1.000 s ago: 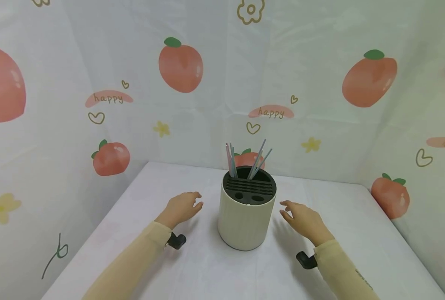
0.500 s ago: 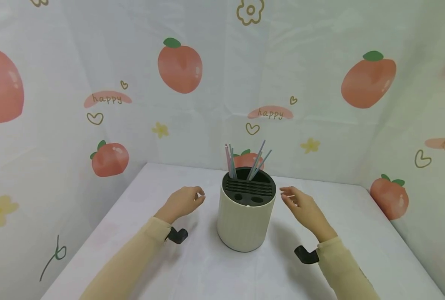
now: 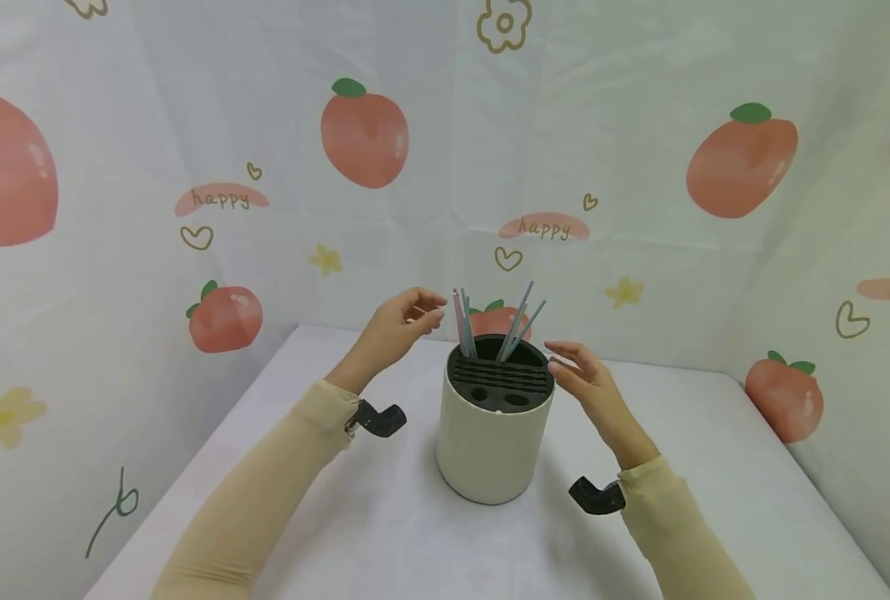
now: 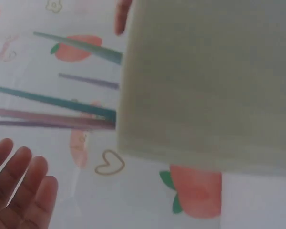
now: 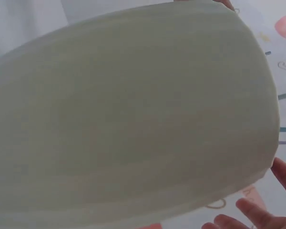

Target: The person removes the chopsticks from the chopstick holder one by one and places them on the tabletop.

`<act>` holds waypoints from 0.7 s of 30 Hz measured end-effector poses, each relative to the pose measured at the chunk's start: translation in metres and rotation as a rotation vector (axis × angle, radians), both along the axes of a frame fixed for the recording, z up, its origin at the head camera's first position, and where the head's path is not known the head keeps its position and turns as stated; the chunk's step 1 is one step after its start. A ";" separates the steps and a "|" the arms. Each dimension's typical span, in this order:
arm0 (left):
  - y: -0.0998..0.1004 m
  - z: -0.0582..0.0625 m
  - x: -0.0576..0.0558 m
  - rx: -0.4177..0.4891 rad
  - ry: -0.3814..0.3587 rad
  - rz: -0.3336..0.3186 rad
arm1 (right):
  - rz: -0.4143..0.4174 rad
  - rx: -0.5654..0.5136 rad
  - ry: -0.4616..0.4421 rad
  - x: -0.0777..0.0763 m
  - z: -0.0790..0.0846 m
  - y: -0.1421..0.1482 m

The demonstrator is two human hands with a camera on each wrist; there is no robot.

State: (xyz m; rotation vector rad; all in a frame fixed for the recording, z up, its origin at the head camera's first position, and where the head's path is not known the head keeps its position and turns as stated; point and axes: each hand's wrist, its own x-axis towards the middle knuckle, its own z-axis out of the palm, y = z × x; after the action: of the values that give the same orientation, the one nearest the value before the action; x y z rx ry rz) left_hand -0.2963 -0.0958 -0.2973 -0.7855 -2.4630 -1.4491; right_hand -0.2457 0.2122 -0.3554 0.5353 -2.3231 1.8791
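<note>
The off-white cylindrical holder apparently props slim pastel sticks aslant, left grip and right grip both loosely wide, holding nothing.

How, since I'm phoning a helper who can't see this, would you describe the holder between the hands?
Find the white tabletop and look between the left hand and right hand. The cream, cylindrical holder stands upright there. Only it has a slotted black top with thin coloured sticks poking up.

There is free room above the slots of the holder, but sticks crowd the rear opening.
</note>
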 end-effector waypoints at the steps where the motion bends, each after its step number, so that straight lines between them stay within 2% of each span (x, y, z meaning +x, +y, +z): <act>1: 0.003 0.001 -0.001 0.050 -0.009 -0.012 | 0.004 -0.003 -0.016 0.000 -0.001 -0.001; 5: 0.012 0.001 -0.002 0.207 -0.051 -0.048 | 0.022 -0.001 -0.052 0.001 -0.004 -0.005; 8: 0.017 -0.002 -0.001 0.261 -0.088 -0.056 | 0.032 -0.004 -0.063 0.002 -0.006 -0.006; 21: 0.024 -0.012 -0.005 0.286 -0.152 -0.065 | 0.012 0.015 -0.077 0.000 -0.012 -0.009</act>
State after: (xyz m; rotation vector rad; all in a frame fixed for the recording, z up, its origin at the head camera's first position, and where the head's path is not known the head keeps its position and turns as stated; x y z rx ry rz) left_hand -0.3014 -0.0717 -0.3089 -0.7250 -2.2739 -1.8950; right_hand -0.2458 0.2034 -0.3674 0.4877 -2.3886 1.9228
